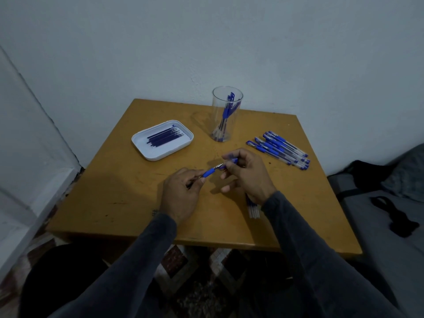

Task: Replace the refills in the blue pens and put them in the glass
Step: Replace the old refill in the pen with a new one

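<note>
- Left hand [181,193]: fingers and thumb pinch the pen in hand [209,172] at its blue grip sleeve, with the metal tip pointing up and to the right, over the middle of the table [114,198].
- Right hand [246,174]: fingertips are curled round a small blue part [233,160] right at the pen's tip; it looks like the cap, though it is too small to tell for certain.
- Glass [227,111]: stands upright near the far edge of the table, with several blue pens leaning inside it.
- Tray [160,154]: a white tray to the left of the glass, holding a row of dark refills [163,136] lying side by side.
- Pile of pens [278,149]: lies on the table to the right of the glass, well apart from the hands; judged to be awaiting their turn.
- Clear tubes [253,208]: lie on the table partly under the right wrist, probably spent refills.
- Step in hand: judged to be the handling of one pen at its tip end, either capping or uncapping; the frame does not settle which.
- Progress: judged roughly midway, with pens both in the glass and in the pile.
- Next move: if the pen is being closed, the cap must line up with the tip and be pressed home; the pen then travels to the glass and goes in upright.
</note>
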Demonstrator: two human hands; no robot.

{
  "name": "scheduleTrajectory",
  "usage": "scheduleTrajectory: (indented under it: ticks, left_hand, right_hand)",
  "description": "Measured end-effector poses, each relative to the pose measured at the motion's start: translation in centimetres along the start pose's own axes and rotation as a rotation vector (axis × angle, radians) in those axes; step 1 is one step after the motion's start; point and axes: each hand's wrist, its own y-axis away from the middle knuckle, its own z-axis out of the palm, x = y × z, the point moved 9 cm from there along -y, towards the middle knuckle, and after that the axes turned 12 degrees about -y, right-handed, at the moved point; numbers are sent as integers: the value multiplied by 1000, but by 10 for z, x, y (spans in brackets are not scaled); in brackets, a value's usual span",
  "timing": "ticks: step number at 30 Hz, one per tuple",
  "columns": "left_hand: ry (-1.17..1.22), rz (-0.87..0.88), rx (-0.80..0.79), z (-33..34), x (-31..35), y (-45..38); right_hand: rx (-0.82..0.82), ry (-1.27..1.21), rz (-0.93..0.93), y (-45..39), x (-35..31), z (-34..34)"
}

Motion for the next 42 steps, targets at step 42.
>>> scheduleTrajectory:
  ticks: [42]
  left_hand:
    - [-251, 26, -147, 10, -2, -20]
  right_hand:
    - [337, 92, -425, -9, -64, -8]
